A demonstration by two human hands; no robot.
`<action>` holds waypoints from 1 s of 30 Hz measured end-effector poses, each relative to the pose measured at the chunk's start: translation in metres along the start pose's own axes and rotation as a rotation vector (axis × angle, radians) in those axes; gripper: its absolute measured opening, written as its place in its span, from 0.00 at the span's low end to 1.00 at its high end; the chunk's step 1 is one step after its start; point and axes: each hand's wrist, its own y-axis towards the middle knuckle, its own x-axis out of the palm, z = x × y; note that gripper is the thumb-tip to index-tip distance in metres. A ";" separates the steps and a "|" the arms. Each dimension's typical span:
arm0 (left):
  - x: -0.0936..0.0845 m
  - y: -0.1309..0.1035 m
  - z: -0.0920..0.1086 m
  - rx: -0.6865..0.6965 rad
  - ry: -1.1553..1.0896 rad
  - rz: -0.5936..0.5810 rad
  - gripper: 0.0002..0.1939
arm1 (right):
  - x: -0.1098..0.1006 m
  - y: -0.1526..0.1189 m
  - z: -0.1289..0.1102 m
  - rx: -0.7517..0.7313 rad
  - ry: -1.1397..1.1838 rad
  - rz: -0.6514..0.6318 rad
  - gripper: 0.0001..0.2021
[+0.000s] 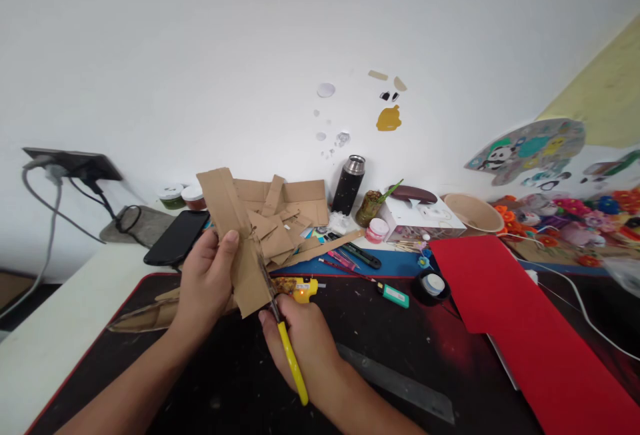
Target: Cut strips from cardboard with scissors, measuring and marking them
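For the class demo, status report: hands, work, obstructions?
Left hand gripping cardboard strip. Right hand on scissors, blades at strip's edge. Glue gun close beyond right hand.

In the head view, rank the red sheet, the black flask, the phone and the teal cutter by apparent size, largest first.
1. Red sheet
2. Phone and black flask: too alike to rank
3. Teal cutter

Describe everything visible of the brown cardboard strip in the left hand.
The brown cardboard strip looks matte and creased lengthwise, its upper end leaning left. It is held up before brown cardboard scraps, left hand on its left edge, thumb in front. Yellow-handled metal scissors in the right hand meet its right edge.
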 end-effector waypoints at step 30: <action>0.000 0.001 0.015 0.003 0.037 -0.068 0.30 | -0.012 -0.001 0.009 -0.025 0.158 -0.035 0.34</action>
